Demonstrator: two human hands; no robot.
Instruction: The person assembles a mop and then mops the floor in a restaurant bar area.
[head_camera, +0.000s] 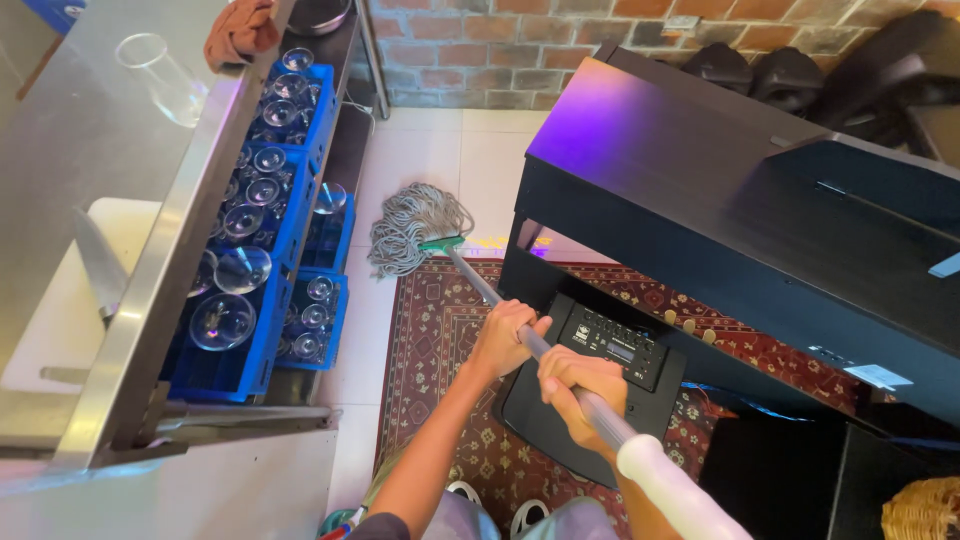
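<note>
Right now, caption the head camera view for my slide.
Both hands, left hand ahead of right hand, grip a mop handle; its string head rests on tile beside a patterned rug.

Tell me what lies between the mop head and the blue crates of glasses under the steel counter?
Only bare pale floor tiles lie between the mop head and the blue crates, as the head view shows.

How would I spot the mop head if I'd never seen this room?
Start at the black piano and look left to the pale tiled floor. The mop head lies there at the red rug's edge, the only bundle of grey strings.
</note>
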